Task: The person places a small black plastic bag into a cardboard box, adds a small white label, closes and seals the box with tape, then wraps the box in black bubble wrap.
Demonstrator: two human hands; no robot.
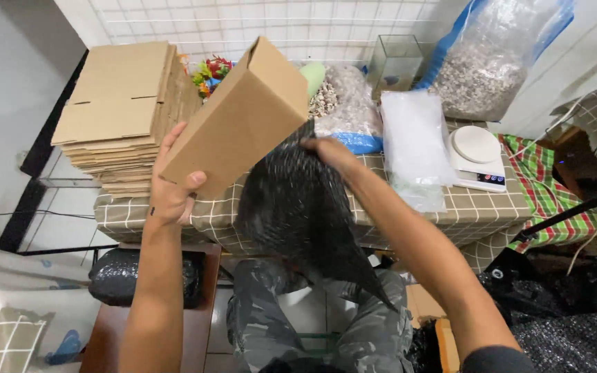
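Held up over the checked table, tilted with its far end raised: a brown cardboard box. Gripped at its lower near corner by the left hand, fingers curled up the near face, thumb wrapped over the bottom edge. Pinched at its top edge by the right hand: a sheet of black bubble wrap, hanging down from just beside the box's lower right end, touching that end and spreading wide below it, its tip reaching past the camouflage trousers. Right fingertips hidden behind the wrap, so exact grip hard to tell, but closed on the sheet.

Left of the box, on the table: a tall stack of flat cardboard blanks. Behind the box, partly hidden: colourful plastic plants and a pale green object. Right of the box: a clear bag of small shells or stones with a blue strip at its base, then a clear plastic bag lying flat, then a white kitchen scale. Further back from the box: a small glass tank and a large clear sack of gravel leaning on the tiled wall. Below and left of the box, on a red-brown stool: a dark wrapped bundle. Far right of the box: a red and green plaid cloth.
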